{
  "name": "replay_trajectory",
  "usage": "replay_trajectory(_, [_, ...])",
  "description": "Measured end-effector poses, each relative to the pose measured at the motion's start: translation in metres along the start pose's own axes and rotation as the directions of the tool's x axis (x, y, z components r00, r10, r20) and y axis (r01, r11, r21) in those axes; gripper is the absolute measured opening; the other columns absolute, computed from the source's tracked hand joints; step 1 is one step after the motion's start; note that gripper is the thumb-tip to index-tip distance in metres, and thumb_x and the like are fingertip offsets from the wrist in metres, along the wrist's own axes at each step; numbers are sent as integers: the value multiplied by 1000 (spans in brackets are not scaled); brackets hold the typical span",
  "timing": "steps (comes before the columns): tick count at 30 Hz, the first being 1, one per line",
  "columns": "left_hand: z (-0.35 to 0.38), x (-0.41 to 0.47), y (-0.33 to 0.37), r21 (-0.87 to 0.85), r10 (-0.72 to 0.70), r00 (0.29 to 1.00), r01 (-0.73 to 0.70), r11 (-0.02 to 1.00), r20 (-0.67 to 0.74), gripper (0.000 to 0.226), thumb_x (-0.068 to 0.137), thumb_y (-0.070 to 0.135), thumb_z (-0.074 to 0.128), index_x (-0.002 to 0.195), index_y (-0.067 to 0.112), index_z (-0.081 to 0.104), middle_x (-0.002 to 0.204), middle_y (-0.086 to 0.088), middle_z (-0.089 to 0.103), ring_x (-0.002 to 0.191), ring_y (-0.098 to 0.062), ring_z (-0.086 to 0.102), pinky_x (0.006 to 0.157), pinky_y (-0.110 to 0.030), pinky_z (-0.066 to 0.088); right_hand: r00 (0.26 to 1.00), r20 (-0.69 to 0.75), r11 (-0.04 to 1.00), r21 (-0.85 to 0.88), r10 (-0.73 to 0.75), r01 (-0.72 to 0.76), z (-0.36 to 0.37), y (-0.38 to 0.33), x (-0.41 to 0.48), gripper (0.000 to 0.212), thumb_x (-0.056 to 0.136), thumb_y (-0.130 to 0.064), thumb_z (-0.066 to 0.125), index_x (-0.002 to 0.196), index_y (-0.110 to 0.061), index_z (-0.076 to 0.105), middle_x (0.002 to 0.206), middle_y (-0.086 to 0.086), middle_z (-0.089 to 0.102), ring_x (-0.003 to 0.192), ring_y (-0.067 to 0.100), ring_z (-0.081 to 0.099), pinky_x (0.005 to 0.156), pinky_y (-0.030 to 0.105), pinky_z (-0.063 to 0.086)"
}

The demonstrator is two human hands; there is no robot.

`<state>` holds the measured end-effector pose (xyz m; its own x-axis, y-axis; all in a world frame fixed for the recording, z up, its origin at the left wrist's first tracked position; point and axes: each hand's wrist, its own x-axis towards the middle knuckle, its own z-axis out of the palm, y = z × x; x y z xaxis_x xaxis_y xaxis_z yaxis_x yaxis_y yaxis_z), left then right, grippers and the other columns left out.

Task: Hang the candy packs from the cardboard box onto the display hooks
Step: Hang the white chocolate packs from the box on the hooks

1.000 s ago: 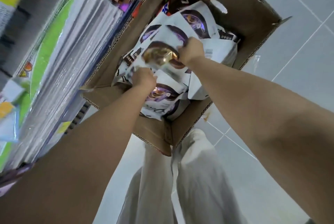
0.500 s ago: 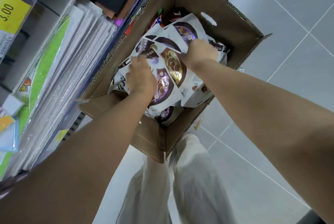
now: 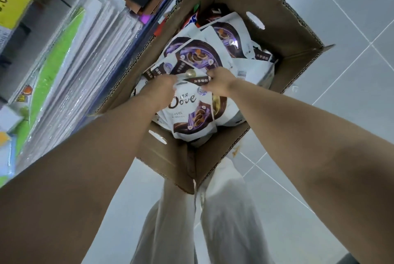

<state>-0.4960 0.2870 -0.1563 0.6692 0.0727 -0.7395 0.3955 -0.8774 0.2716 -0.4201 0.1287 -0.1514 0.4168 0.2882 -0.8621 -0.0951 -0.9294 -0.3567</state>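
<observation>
Both hands reach down into the cardboard box (image 3: pixel 283 18) on the floor, which is crammed with white-and-brown candy packs (image 3: pixel 204 54). The left hand (image 3: pixel 162 87) pinches the top edge of the nearest Dove pack (image 3: pixel 191 114) at its 11 o'clock corner, and the right hand (image 3: pixel 219 81) is closed on the same edge at about 1 o'clock. The packs overlap like loose tiles, so lifting this one could drag a neighbour over the box rim at 6 o'clock. The glossy film looks slippery; a thin pinch may slide off.
</observation>
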Motion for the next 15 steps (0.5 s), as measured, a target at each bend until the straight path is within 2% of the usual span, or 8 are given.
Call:
replay_trajectory(2, [-16,-19,9,-28,52,996,-50,998,74,35,92,5,43,124,19,44,120,-20,54,99,-35,55,81,-36,46,1000,6,993,119,28,-28,-4,0,-22,29,88,-18,60,112,-2,60,93,9,58,84,21,57,74,30,47])
replay_trajectory(4, [-42,-47,22,11,66,994,-67,998,88,46,89,2,42,130,23,37,120,-19,53,100,-34,55,75,-33,43,999,-18,984,176,29,-25,-13,-8,-54,33,88,-21,61,116,-3,59,93,7,58,84,20,57,71,28,46])
replay_trajectory(6, [-67,-73,34,13,90,993,-91,996,79,63,88,0,38,138,38,33,125,-16,52,103,-34,54,69,-29,40,999,-40,977,212,26,-16,-27,-20,-84,42,86,-27,65,120,-3,58,95,5,56,88,19,57,68,25,45])
replay_trajectory(8, [-99,-106,40,-22,82,996,-81,996,48,62,90,1,35,140,38,33,125,-15,51,104,-34,54,64,-28,36,999,-48,977,214,14,-3,-48,-42,-122,52,81,-37,70,118,-3,60,98,2,55,99,21,60,74,25,46])
replay_trajectory(9, [-115,-123,43,-50,54,998,-53,997,14,58,92,3,34,140,35,34,126,-16,52,105,-35,54,65,-28,36,998,-66,976,219,8,7,-60,-55,-142,53,79,-41,71,114,-3,61,97,1,55,103,21,59,76,25,45])
replay_trajectory(11, [-148,-161,46,-88,-6,997,-1,996,-81,50,94,9,35,138,33,37,125,-18,54,106,-37,54,74,-32,40,995,-95,975,218,-17,37,-80,-82,-185,48,76,-44,72,100,-3,64,93,3,63,97,21,61,76,29,48])
replay_trajectory(13, [-177,-206,49,-82,-37,983,23,996,-179,41,96,15,33,134,30,41,121,-19,57,103,-38,56,79,-35,43,988,-137,979,182,-70,94,-92,-110,-227,62,71,-50,73,109,-1,64,103,14,70,98,26,67,82,36,53])
replay_trajectory(15, [-199,-257,52,-66,-51,960,34,997,-275,35,98,23,30,132,26,42,119,-20,58,104,-38,56,82,-37,44,974,-166,977,120,-155,176,-95,-135,-274,62,71,-51,72,108,-2,65,95,17,70,87,28,67,72,32,49])
